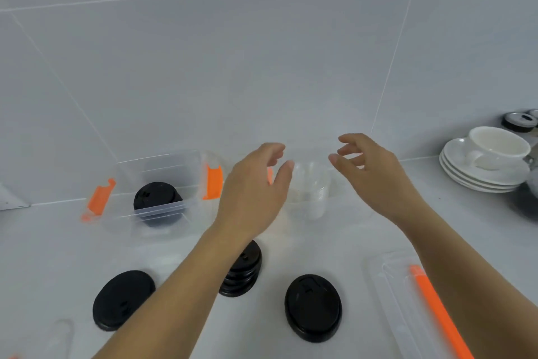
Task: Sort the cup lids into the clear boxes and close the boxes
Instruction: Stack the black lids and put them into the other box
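Lids first — black lids [158,203] sat stacked inside the left clear box [157,184], orange latches flipped out. Left hand [253,192] and right hand [375,175] hovered loose, gripping nothing, over the second clear box [308,187] holding clear lids. More black lids lay on the counter [43,256] — couldn't read any writing.

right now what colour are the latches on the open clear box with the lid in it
Orange latches on the clear box, clearest in the head view.

Matt black plastic lids [313,307], clear glossy plastic box [163,184] — orange clips, glazed white ceramic cup [495,146], smooth grey counter [334,248]
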Demonstrator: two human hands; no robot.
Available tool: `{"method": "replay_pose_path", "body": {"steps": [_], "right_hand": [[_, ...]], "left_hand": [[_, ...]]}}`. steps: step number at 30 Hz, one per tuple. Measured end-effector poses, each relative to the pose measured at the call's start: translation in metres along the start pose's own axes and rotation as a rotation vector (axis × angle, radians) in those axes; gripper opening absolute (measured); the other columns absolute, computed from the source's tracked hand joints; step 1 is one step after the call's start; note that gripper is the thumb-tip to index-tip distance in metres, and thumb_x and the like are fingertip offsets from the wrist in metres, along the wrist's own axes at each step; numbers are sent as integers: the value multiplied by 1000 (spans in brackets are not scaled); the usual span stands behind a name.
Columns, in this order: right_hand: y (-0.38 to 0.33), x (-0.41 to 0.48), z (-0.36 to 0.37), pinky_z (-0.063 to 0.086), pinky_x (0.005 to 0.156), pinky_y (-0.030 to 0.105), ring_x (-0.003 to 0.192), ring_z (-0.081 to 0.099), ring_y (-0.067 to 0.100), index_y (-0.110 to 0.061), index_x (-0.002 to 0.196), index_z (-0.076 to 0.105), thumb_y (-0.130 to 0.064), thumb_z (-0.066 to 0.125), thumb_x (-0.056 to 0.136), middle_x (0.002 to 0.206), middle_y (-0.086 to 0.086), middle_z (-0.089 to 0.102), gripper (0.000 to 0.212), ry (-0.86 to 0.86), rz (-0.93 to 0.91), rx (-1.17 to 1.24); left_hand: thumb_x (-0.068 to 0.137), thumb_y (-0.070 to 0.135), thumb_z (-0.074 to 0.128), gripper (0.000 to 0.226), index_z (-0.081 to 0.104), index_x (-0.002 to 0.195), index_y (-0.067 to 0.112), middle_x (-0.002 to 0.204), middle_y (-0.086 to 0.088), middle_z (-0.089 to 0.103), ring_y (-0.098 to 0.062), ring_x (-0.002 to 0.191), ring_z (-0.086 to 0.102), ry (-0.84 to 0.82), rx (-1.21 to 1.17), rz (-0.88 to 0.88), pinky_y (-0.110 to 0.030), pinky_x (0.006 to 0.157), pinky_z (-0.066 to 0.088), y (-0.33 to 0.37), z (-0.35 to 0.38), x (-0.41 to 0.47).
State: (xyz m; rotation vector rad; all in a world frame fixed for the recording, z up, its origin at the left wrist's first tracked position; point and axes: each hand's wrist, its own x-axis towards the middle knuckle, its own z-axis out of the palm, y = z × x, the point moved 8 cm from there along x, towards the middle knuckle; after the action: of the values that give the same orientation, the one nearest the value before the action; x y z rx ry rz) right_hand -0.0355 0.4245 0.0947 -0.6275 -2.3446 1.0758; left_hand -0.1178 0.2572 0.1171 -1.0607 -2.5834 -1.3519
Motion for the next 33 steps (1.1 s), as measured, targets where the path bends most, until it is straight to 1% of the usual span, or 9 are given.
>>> {"method": "replay_pose_path", "body": {"steps": [2, 7, 11, 15, 18, 21, 24, 29, 33], "right_hand": [[-1, -21, 3, 42, 69, 12, 83, 56, -3, -22, 124, 51, -36, 56, 88, 106, -9, 57, 40, 37, -46, 14], [22, -74, 26, 48, 82, 31, 90, 57, 9, -19, 129, 47, -39, 57, 86, 109, -12, 53, 49, 27, -91, -95], [53, -114, 58, 35, 90, 24, 104, 52, 4, -25, 138, 36, -58, 51, 79, 120, -17, 46, 70, -123, -74, -145], [83, -143, 89, 21, 105, 23, 131, 33, 8, -30, 146, 13, -68, 53, 73, 148, -11, 28, 92, -330, -77, -265], [102, -157, 101, 11, 111, 25, 139, 15, 10, -36, 145, -2, -76, 50, 62, 155, -9, 14, 106, -403, -23, -320], [112, -168, 110, 6, 115, 29, 139, 4, 3, -46, 131, -19, -73, 57, 60, 156, -9, 10, 108, -450, -38, -372], [119, -176, 115, 9, 112, 28, 125, 3, -5, -53, 123, -25, -65, 67, 61, 153, -11, 14, 111, -461, -11, -347], [122, -181, 118, 10, 105, 18, 108, 10, -12, -52, 125, -19, -60, 68, 66, 150, -11, 25, 105, -429, 1, -320], [119, -180, 117, 13, 95, 11, 102, 12, -15, -48, 128, -7, -48, 70, 73, 146, -10, 33, 95, -380, -16, -287]], "left_hand": [[91, 27, 52, 33, 57, 122, 17, 122, 5, 62, -9, 113, 55, 13, 53, 54, -21, 94, 40, -9, 6, -23], [88, 26, 53, 36, 58, 121, 13, 120, 0, 63, -16, 110, 58, -79, 174, 180, -13, 92, 34, -30, 32, -76], [92, 33, 50, 48, 42, 137, 19, 142, 5, 44, -7, 131, 36, -206, 178, 127, -3, 102, 12, -63, 59, -106], [92, 42, 46, 57, 29, 143, 25, 152, 10, 25, -4, 138, 20, -265, 230, 84, -8, 105, 4, -88, 81, -126], [90, 46, 46, 64, 22, 146, 25, 154, 10, 21, -4, 139, 15, -305, 188, 10, -11, 106, 5, -101, 93, -135], [89, 50, 46, 71, 16, 147, 22, 155, 7, 18, -6, 140, 12, -341, 199, -16, -14, 107, 4, -110, 105, -143], [89, 52, 44, 75, 12, 148, 18, 157, 4, 14, -8, 143, 6, -390, 225, -49, -15, 107, -1, -119, 116, -153], [90, 46, 48, 66, 26, 144, 16, 149, 3, 32, -14, 140, 20, -415, 94, -186, -25, 113, 15, -129, 124, -161], [86, 32, 58, 43, 49, 126, 19, 111, 19, 49, 1, 104, 44, -356, -61, -202, -17, 92, 35, -117, 119, -157]]}}
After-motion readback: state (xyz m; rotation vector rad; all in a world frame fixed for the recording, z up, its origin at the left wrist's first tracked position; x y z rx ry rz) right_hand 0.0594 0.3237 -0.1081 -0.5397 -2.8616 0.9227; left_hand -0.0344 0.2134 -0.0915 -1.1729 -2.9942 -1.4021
